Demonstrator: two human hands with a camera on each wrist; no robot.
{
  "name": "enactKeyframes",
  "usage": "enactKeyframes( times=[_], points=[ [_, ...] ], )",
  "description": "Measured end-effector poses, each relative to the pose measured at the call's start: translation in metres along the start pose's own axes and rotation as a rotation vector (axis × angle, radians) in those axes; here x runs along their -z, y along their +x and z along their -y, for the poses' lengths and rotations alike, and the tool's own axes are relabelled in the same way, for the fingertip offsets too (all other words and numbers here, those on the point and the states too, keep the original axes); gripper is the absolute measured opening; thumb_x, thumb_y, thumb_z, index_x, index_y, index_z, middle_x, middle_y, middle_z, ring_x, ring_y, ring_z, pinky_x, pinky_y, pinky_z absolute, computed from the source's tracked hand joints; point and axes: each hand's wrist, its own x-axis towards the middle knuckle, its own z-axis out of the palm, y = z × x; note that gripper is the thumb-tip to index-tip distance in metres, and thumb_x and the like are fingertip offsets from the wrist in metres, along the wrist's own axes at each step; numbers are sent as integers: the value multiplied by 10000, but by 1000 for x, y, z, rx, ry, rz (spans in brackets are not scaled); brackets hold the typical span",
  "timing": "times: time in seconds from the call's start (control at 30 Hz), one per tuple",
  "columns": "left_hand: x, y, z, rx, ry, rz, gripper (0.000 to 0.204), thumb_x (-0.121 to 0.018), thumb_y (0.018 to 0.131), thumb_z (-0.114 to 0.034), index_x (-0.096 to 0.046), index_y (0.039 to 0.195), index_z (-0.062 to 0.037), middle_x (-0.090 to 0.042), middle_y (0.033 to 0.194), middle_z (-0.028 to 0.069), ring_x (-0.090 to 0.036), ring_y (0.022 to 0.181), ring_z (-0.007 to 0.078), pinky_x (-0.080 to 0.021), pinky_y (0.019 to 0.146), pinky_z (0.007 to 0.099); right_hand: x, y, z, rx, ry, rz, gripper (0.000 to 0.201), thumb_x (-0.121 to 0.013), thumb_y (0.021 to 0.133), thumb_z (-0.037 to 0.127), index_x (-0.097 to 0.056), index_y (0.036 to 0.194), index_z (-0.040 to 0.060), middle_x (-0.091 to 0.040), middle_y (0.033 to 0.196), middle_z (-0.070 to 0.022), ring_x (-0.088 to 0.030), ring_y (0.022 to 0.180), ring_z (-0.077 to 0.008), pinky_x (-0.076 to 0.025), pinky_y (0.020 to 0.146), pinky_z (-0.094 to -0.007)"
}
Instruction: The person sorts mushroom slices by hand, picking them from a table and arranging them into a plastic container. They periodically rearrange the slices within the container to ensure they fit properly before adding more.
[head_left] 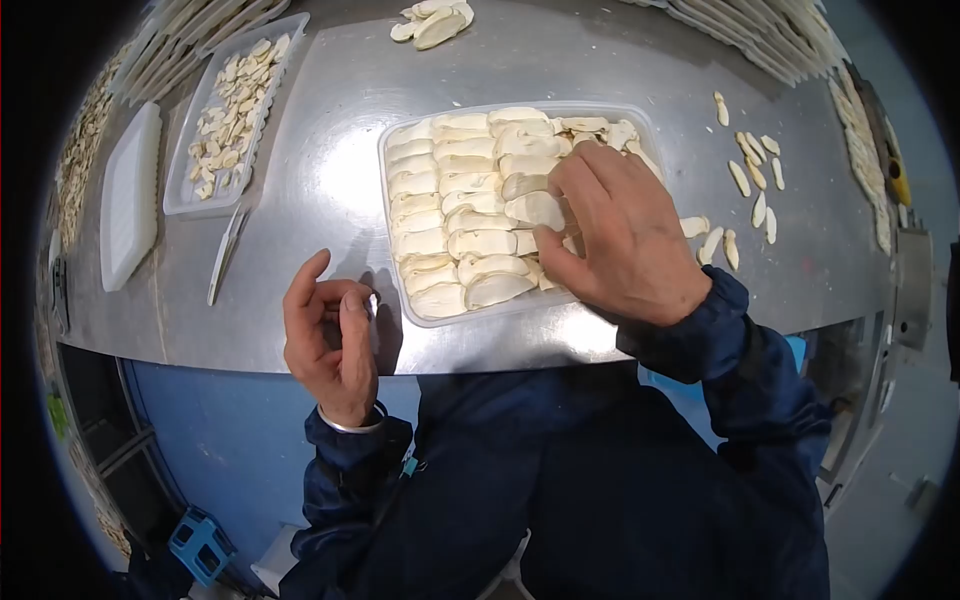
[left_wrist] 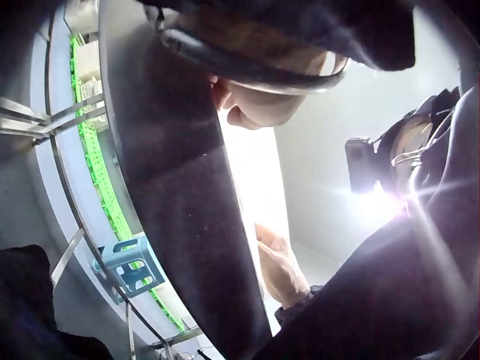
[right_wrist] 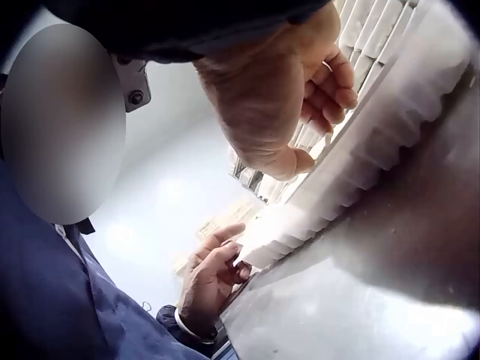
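A clear plastic tray (head_left: 385,190) on the metal table holds overlapping rows of pale mushroom slices (head_left: 415,215). My right hand (head_left: 625,235) reaches over the tray's right half, thumb and forefinger bent at either side of one mushroom slice (head_left: 537,210) and pinching it low over the others. In the right wrist view, my right hand (right_wrist: 274,101) curves down past the tray wall (right_wrist: 352,180). My left hand (head_left: 335,335) is by the tray's near left corner, forefinger raised and other fingers bent. A small shiny spot shows at its thumb; I cannot tell whether it holds anything.
Loose mushroom slices (head_left: 755,165) lie scattered right of the tray. A knife (head_left: 226,255), a white lid-like tray (head_left: 130,195) and a long tray (head_left: 180,180) of smaller pieces are at left. More mushroom slices (head_left: 435,22) lie at the far edge. A blue stool (head_left: 200,545) stands below.
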Motion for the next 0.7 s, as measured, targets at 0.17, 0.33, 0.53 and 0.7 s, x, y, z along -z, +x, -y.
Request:
enactKeyframes(
  times=[0.17,0.33,0.53,0.7],
  points=[
    [0,0,1,-4,4,2,372,-507,944,-17,-460,1309,38,-614,854,86,-526,735,91,-428,687,219,-2,2,-1,-8,-30,27,274,-661,702,122,-511,887,-14,-519,878,-158,-536,838,-298,-424,741,-407],
    [0,0,0,10,3,5,373,-502,946,-17,-457,1311,40,-611,859,84,-525,736,89,-426,682,214,-3,2,-3,-19,-17,47,283,-659,704,128,-511,899,-13,-519,890,-166,-536,850,-307,-422,745,-413],
    [-3,-2,4,24,-73,-36,391,-519,928,2,-451,1310,50,-633,873,105,-555,733,97,-441,682,212,8,-3,-9,-44,-16,-58,313,-679,695,134,-510,921,-3,-523,875,-163,-539,836,-320,-420,722,-417],
    [-3,-2,2,9,-96,-1,382,-489,970,-38,-429,1342,28,-595,887,70,-489,757,86,-405,693,213,74,-33,-88,-222,-215,-263,171,-662,756,88,-557,887,55,-575,867,-121,-587,790,-327,-464,695,-415]
  ],
)
